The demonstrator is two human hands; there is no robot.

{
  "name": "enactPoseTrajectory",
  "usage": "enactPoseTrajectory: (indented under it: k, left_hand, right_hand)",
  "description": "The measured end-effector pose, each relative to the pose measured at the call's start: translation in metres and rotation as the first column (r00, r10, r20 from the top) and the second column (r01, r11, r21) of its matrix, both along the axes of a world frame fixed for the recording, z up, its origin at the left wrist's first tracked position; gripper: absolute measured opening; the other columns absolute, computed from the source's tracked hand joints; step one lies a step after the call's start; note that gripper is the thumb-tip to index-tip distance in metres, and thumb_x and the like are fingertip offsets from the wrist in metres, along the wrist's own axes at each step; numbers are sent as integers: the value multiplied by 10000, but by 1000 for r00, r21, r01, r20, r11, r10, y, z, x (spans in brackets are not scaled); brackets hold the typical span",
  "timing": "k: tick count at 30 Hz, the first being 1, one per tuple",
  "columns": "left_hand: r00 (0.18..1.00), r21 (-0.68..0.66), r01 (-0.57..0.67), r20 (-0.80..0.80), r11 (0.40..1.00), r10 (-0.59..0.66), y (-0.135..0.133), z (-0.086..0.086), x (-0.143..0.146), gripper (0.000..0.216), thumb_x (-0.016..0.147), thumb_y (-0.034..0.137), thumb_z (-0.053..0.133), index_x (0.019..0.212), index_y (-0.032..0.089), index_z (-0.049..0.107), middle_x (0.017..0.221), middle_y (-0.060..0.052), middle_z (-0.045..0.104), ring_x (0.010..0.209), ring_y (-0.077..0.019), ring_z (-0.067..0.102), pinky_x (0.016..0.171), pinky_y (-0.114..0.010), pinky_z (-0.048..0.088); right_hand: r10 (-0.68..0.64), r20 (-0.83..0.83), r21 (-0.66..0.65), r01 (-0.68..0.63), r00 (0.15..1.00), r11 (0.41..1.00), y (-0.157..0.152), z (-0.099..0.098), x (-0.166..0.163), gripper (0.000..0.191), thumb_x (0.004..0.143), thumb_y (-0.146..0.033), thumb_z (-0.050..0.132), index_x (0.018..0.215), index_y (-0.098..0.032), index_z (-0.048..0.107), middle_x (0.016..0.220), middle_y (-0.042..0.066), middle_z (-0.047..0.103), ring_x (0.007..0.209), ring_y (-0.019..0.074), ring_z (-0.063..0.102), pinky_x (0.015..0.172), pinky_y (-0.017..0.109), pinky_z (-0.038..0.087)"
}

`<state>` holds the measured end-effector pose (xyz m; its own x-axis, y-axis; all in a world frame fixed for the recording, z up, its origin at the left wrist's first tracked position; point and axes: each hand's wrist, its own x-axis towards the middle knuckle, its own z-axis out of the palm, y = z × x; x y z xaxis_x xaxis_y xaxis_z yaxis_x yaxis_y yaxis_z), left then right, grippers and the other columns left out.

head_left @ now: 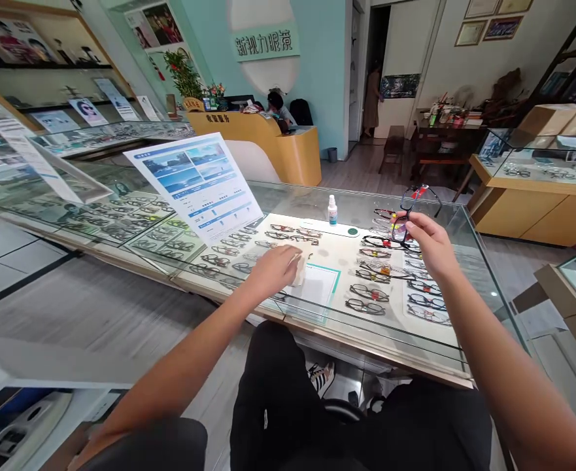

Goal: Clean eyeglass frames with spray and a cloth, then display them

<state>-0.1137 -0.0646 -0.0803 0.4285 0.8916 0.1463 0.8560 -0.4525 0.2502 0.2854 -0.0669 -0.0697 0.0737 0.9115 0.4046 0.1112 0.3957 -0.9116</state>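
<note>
My right hand [431, 243] is raised over the right end of the glass display counter [288, 193]. Its fingers pinch a pair of eyeglasses [408, 212] with dark frames and a red tag on the lens. My left hand [276, 267] is closed on a pale beige cloth [298, 271], low over the counter's middle. Just beyond the hands, a small white spray bottle [333, 212] with a blue label stands upright on the glass. Rows of eyeglasses [367, 305] show beneath and around my right hand, and a white sheet with a green border [324, 286] lies beside the cloth.
A tilted blue-and-white info board [194, 186] stands on the counter to the left. A yellow reception desk [263, 140] with a seated person is behind it. Another person stands at the back doorway. Wooden cabinets [537, 203] stand to the right.
</note>
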Motion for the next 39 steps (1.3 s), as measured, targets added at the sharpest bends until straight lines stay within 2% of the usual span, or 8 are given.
enactPoseTrajectory:
  k: [4,12,19,25,29,32,36,39]
  left_hand:
    - [996,-21,87,30,996,-86,-26,-17,-25,373,1078,420,470,1335,247,679,1574,-120,657,1456,-334,608,1186,-515,494]
    - [977,25,209,-51,978,-207,-25,-12,-28,318,1085,517,543,1032,239,689,1323,-103,766,1219,-305,717,1017,-434,524]
    - [913,76,344,-259,936,-315,-13,-8,-13,218,1077,316,526,977,219,694,1108,-116,771,1036,-282,730,887,-389,481]
    - [976,19,186,-116,982,-182,-9,-5,-16,312,1112,374,409,1049,230,679,1102,-90,778,928,-250,725,766,-362,473]
    - [948,-34,300,-106,953,-302,-7,-2,-25,304,1072,514,551,1045,240,679,1242,-98,771,1124,-277,722,868,-372,514]
    - [916,-2,363,-184,932,-358,-8,-5,-25,288,1101,406,476,1009,234,688,1284,-115,769,1182,-291,713,937,-402,513]
    - [956,-1,269,-121,963,-267,-10,-7,-18,241,1074,364,459,1015,236,655,1138,-111,784,1019,-288,730,855,-397,503]
    - [985,-104,18,174,994,0,-4,0,-14,272,1083,455,444,992,251,599,867,-35,713,775,-240,666,724,-351,477]
  right_hand:
    - [5,20,-4,-4,1000,1000,-2,0,-3,362,986,-542,731,1237,-293,808,1319,63,810,1145,283,717,949,436,571]
    - [9,35,2,-10,999,1000,-3,0,-5,353,986,-519,731,1242,-288,805,1245,66,822,1116,276,704,951,429,556]
    - [-15,48,-31,17,999,999,-2,1,-3,389,973,-549,738,1253,-286,802,1237,70,815,1090,277,696,933,438,559]
    - [-7,29,-9,7,1000,1000,-2,3,-1,376,970,-535,739,1234,-276,804,1245,74,817,1060,265,691,875,409,547]
    - [-15,7,0,15,1000,1000,-2,5,0,347,973,-502,734,1226,-276,809,1223,68,825,1043,251,683,850,392,534]
    - [-12,18,-1,12,1000,1000,-2,5,-1,343,974,-493,727,1226,-276,810,1198,65,826,1043,251,675,847,390,534]
    - [-9,35,-12,10,999,1000,-3,6,-2,344,974,-499,720,1213,-268,808,1207,67,820,1049,256,679,854,392,540]
    - [-10,24,-15,10,1000,1000,-2,5,-2,339,976,-486,718,1217,-265,807,1222,69,821,1040,250,677,853,386,525]
